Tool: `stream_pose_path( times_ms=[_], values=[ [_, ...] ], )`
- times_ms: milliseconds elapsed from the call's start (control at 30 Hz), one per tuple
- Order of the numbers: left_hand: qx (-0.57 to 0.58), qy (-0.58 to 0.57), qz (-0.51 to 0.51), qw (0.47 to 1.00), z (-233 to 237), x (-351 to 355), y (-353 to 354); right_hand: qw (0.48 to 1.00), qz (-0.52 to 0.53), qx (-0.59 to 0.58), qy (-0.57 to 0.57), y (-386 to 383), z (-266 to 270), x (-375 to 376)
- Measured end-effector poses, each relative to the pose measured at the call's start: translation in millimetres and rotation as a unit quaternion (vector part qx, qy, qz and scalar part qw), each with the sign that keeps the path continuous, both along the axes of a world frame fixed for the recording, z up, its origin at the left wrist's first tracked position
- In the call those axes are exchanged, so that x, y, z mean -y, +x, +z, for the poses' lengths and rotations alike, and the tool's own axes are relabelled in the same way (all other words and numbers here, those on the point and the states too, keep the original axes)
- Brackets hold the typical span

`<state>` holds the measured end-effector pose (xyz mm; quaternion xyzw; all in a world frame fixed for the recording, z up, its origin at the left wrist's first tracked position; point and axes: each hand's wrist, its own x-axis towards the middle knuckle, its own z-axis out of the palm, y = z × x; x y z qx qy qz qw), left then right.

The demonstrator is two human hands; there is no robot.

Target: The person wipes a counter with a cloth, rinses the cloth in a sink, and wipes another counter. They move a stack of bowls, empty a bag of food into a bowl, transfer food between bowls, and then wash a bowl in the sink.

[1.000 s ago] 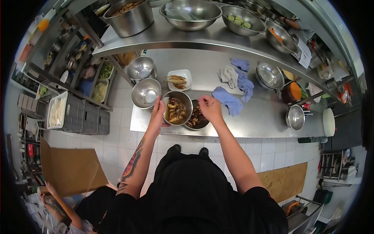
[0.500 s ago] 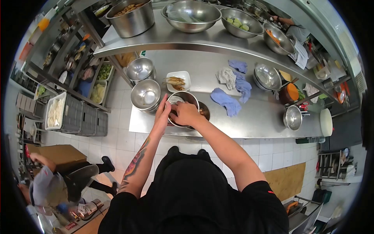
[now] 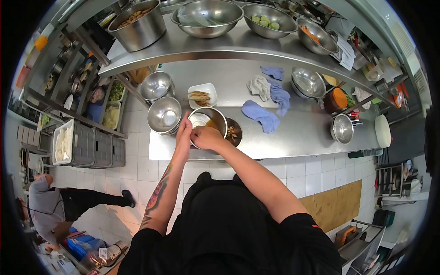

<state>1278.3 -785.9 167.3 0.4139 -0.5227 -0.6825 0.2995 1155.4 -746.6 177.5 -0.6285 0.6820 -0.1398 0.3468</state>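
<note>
My left hand [image 3: 184, 136] lies along the left side of a round steel pot [image 3: 220, 118], fingers long and pressed to its wall, supporting it. Brown liquid [image 3: 211, 124] shows in the bottom of the pot. At the near rim, my right hand [image 3: 207, 138] is curled closed close to my left palm; whatever its fingers hold is hidden. A second steel pot [image 3: 239, 137] with brown chunks stands just to the right, partly covered by the first. Behind them, a white square dish [image 3: 194, 89] carries long brownish pieces of food [image 3: 200, 98].
Stacked steel bowls [image 3: 164, 115] stand left of my hands. Blue cloths [image 3: 260, 117] and a whitish cloth [image 3: 259, 87] lie to the right. An overhead shelf [image 3: 183, 51] bears a pot and bowls of food. A co-worker [image 3: 48, 206] is at the lower left.
My right hand has drawn back from inside the pot to its near rim and curled, uncovering the liquid. The co-worker has shifted, and the cardboard box beside them is out of sight.
</note>
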Motion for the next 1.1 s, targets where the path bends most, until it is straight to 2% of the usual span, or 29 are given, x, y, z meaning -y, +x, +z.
stream_pose_path(
  times_ms=[33, 67, 233, 300, 400, 467, 700, 867, 933, 1033, 1100],
  values=[
    [0.002, 0.004, 0.002, 1.000, 3, 0, 0, 1.000, 0.000, 0.000, 0.000, -1, -1, 1],
    [0.021, 0.026, 0.011, 0.999, 30, -9, -5, 1.000, 0.005, 0.004, -0.011, -2, -2, 3],
    [0.018, -0.012, 0.005, 1.000, 14, 4, -5, 0.999, 0.013, 0.025, -0.028, -6, -10, 13],
    [0.015, -0.016, 0.004, 1.000, 10, 7, -5, 0.999, -0.034, 0.038, 0.014, -6, 4, 13],
    [-0.001, 0.015, -0.014, 1.000, 7, 9, -7, 0.998, -0.055, 0.014, 0.010, -6, 1, 13],
    [0.000, -0.039, 0.004, 0.999, 7, 8, -10, 0.999, -0.049, 0.006, 0.005, -8, 1, 11],
    [-0.042, -0.055, 0.029, 0.997, 4, 11, -17, 0.999, -0.034, 0.025, -0.027, -19, 5, 8],
    [0.002, -0.019, 0.027, 0.999, 12, 13, -19, 0.999, -0.026, 0.010, -0.028, -21, 10, 6],
    [-0.020, 0.017, 0.029, 0.999, -9, 25, -16, 0.999, -0.017, 0.006, -0.031, -23, 14, 6],
    [-0.040, 0.064, 0.035, 0.997, -14, 29, -17, 0.999, 0.006, 0.010, -0.037, -28, 15, 8],
    [-0.040, 0.074, 0.039, 0.996, 1, 23, -21, 0.998, 0.009, 0.003, -0.064, -31, 12, 9]
  ],
)
